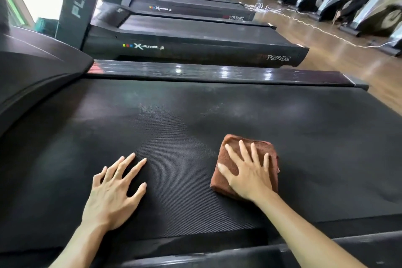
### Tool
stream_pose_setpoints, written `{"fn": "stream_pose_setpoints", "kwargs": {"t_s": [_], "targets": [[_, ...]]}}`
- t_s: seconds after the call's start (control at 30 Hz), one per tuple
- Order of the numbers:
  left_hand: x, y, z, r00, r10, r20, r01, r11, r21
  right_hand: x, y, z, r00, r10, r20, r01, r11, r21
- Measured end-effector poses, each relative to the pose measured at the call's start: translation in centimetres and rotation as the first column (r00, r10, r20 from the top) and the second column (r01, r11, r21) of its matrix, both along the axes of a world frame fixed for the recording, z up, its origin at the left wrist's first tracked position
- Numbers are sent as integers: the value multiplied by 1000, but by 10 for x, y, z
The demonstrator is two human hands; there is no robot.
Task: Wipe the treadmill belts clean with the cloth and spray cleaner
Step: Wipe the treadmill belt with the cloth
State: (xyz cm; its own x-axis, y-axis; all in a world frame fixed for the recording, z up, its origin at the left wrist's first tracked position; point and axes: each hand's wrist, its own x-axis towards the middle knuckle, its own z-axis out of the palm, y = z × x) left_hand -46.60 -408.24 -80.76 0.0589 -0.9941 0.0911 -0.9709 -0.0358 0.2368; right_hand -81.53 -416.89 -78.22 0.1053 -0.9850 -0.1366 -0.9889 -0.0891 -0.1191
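A black treadmill belt fills the lower part of the head view, with pale dusty or damp patches near its middle. A folded brown cloth lies flat on the belt at centre right. My right hand presses down on the cloth with fingers spread and straight. My left hand rests flat on the bare belt to the left of the cloth, fingers spread. No spray bottle shows in the frame.
The treadmill's glossy side rail runs along the belt's far edge, and its motor hood rises at left. More treadmills stand in a row behind. Wooden floor with a white cable and other machines lies at right.
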Motion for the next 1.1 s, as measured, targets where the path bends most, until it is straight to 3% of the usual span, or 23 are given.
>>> {"fn": "stream_pose_setpoints", "kwargs": {"t_s": [0.1,0.3,0.53,0.73,0.97,1.1], "targets": [[0,-1,0,1000,-4,6,4,1000,6,-21,29,-3,994,107,-24,-107,994,-13],[0,-1,1,1000,5,-3,-5,1000,5,-8,-16,1,989,-148,17,147,989,22],[1,-1,1,1000,-2,-1,2,1000,10,-22,24,-2,990,138,-16,-138,990,-13],[1,-2,3,1000,5,11,-6,1000,23,-10,-28,3,997,-77,-2,77,995,61],[1,-3,3,1000,-4,13,4,1000,29,-30,51,-1,985,173,-25,-174,985,-7],[0,-3,3,1000,0,14,0,1000,17,-64,29,-1,999,-46,-20,46,999,-18]]}}
